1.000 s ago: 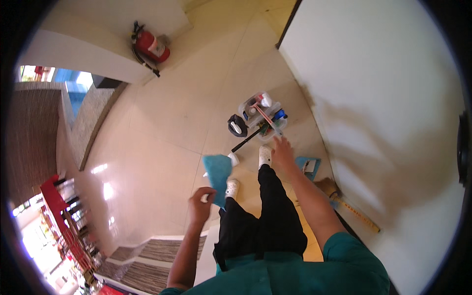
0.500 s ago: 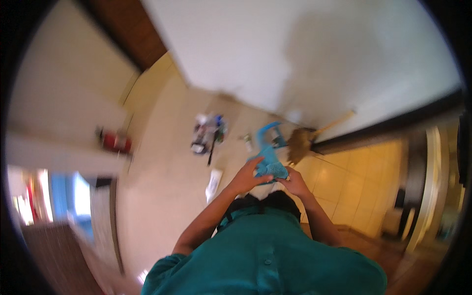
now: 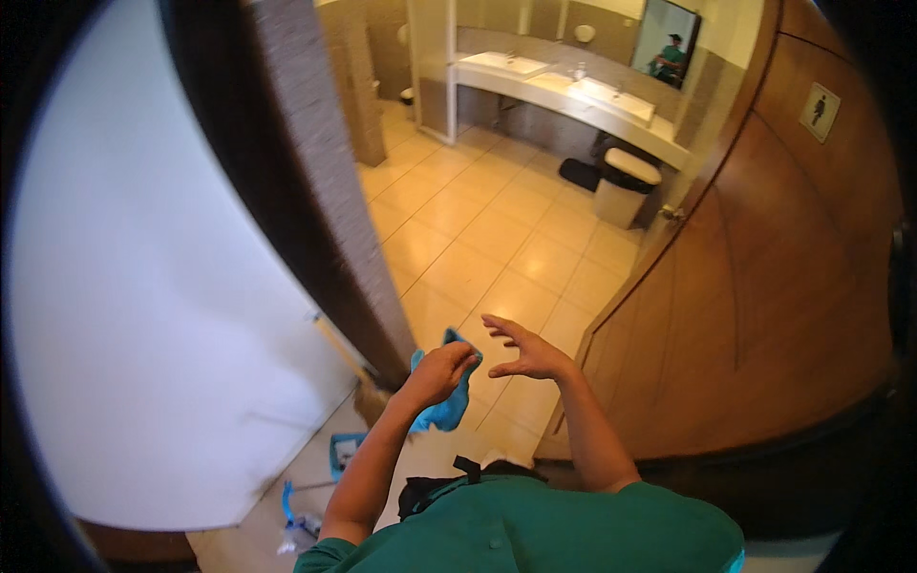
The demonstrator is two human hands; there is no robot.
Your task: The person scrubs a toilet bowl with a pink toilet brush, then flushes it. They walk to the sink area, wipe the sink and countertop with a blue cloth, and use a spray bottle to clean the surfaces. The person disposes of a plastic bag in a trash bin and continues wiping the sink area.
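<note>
A light blue cloth [image 3: 449, 409] hangs in loose folds from my left hand [image 3: 441, 372]. The fingers of that hand are closed over its upper part, and the lower end dangles in the air above the tiled floor. To the right of the cloth, my right hand [image 3: 530, 353] is raised with its fingers apart and nothing in it. A small gap separates its thumb and fingertips from the cloth.
A doorway opens ahead, with a wooden door [image 3: 755, 277] on the right and a dark frame [image 3: 277, 172] on the left. Beyond stand a sink counter [image 3: 564, 95] and a lidded bin [image 3: 626, 191]. A broom [image 3: 371, 403] and blue dustpan [image 3: 341, 455] are at lower left.
I have turned right, from the floor with scattered items toward the doorway. My right hand has let go of the cloth, which now hangs from my left hand alone.
</note>
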